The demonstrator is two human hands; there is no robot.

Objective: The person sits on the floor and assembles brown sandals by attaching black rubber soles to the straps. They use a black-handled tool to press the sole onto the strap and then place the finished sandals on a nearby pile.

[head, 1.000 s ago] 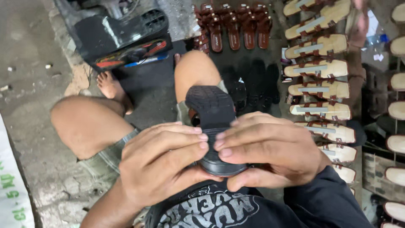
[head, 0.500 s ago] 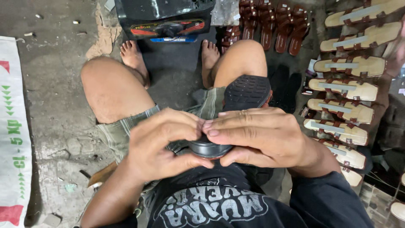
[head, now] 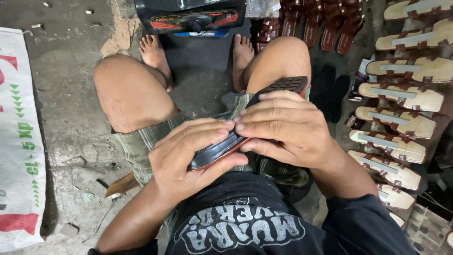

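Sandal sole (head: 283, 85), black with a moulded grid tread on its upper face and a thin red-brown edge at the near end, lies across the person's lap. Its long axis runs from lower left to upper right; the far end points away over the right knee, and the near end sits between both hands. The middle of the sole is hidden under the fingers.

Left hand (head: 191, 158) cups the near end from below, fingers curled over the top edge and thumb along the lower rim, closed in a firm grip on the sole. Right hand (head: 283, 127) lies over the top, fingers pressed flat on the rim, fingertips touching those of the left hand, also holding the sole.

A white woven sack (head: 19, 141) with green and red printing lies flat on the concrete at far left. A black box-shaped appliance (head: 193, 19) with a round knob and a red and yellow label strip stands just beyond the bare feet. Tan sandals with brown straps (head: 401, 99) lie in a column at right; dark red-brown sandals (head: 325, 23) stand at top.
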